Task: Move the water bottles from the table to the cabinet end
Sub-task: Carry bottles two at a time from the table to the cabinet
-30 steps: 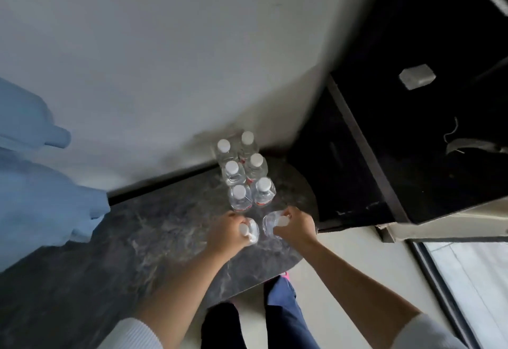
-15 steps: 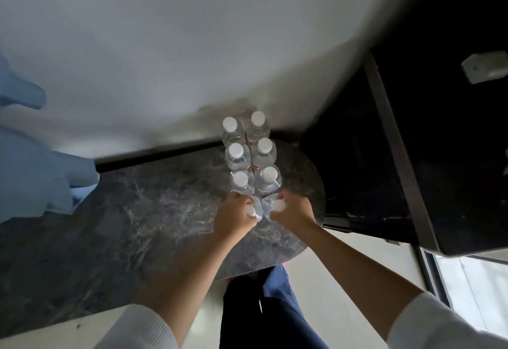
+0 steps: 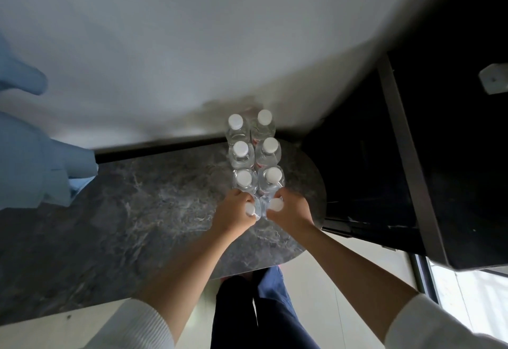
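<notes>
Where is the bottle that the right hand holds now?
In the head view, the bottle in the right hand is at the near end of the right row, beside the left hand, on the marble top.

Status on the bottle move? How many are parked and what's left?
Looks done: six bottles stand in two rows of three at the rounded end of the marble top, by the wall. In hand: the left hand grips one bottle and the right hand grips another, right behind those rows. Left: set these two down and let go. No other bottles show in view.
</notes>
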Tool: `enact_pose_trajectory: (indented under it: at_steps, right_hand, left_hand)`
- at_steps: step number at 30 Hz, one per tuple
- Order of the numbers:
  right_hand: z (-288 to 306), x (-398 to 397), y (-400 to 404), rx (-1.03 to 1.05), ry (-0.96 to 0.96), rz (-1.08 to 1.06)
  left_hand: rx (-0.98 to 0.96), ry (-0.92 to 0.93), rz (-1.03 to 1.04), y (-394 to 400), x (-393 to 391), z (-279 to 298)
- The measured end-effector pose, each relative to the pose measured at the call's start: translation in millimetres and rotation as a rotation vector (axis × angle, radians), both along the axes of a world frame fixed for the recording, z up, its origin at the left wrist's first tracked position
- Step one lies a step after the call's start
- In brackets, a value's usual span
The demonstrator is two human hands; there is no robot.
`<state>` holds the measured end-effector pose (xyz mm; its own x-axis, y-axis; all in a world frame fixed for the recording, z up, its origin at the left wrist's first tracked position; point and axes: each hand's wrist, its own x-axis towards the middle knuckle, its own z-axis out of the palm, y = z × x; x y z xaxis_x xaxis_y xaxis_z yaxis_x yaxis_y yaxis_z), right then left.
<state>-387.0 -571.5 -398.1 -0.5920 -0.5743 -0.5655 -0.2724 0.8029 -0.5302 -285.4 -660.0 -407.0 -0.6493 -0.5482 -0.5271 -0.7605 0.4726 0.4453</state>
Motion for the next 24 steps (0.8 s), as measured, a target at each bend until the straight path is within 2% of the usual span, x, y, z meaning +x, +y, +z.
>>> enact_pose_trajectory:
  at_steps: [9,16,24]
  right_hand:
    - [-5,8,0,0.005,0.025,-0.025]
    - [1,13,0,0.042,0.052,-0.062]
    - [0,9,2,0.026,0.052,-0.054]
  left_hand:
    - [0.094,0.031,-0.039,-4,8,0]
    - [0.012,0.046,-0.042,1,7,6]
    - [0.031,0.083,0.012,7,7,2]
